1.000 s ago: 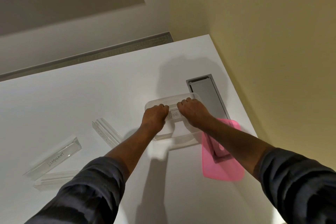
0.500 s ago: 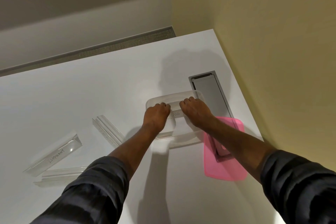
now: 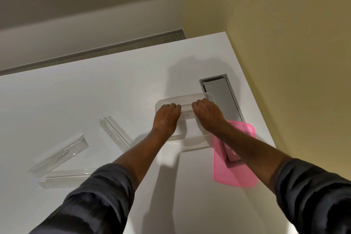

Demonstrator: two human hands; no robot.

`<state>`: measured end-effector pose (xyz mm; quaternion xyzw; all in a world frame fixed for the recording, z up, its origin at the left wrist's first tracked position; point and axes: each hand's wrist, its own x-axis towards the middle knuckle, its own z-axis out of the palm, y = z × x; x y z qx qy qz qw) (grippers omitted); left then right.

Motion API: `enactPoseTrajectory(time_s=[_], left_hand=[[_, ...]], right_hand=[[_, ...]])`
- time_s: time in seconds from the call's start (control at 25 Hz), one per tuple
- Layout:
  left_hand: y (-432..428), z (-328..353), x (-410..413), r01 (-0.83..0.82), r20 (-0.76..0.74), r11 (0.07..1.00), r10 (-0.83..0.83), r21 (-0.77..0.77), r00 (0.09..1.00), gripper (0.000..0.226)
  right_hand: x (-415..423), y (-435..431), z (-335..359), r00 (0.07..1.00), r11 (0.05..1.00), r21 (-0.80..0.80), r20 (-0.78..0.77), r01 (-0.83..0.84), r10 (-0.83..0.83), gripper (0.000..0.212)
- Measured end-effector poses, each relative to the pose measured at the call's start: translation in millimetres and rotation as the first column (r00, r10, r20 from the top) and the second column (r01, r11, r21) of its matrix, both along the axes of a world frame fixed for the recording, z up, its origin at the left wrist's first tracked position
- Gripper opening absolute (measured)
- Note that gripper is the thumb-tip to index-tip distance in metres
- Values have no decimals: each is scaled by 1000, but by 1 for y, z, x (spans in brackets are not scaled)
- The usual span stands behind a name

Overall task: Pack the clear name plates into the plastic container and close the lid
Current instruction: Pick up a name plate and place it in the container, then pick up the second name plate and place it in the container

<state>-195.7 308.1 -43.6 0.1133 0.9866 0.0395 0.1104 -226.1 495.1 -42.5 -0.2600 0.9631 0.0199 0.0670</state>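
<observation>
Hands first: my left hand [image 3: 166, 119] and right hand [image 3: 208, 115] both reach into the clear plastic container [image 3: 195, 143] on the white table [image 3: 95, 100], fingers curled down over the two ends of a clear name plate [image 3: 187, 111] marked "DOG", which sits inside the container toward its far wall. Both hands are closed on that plate, one at each end. The pink lid [image 3: 235, 169] lies flat just right of the container, partly over a grey cable hatch [image 3: 221, 97]. Three more plates wait well to my left: the "ELEPHANT" plate [image 3: 60, 156], an unlabelled plate [image 3: 66, 176] touching it, and an angled plate [image 3: 115, 134] nearer my forearm.
</observation>
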Motion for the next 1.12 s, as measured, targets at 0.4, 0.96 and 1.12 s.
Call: enactPoseTrajectory(time_s=[0.4,0.96,1.12], left_hand=[[-15,65,65,-316,-125,655,534,687,836,33],[-146,10,161,-829,507,-52,811,557,291,33],[-166,1,167,-857,585,-30,743,514,326,43]], right_hand=[[48,-39,36,974,906,-359,46,224,-222,31],[142,-198,26,898,836,-444,424,322,-120,43],[148,-221,7,857,879,-332,494,342,-147,44]])
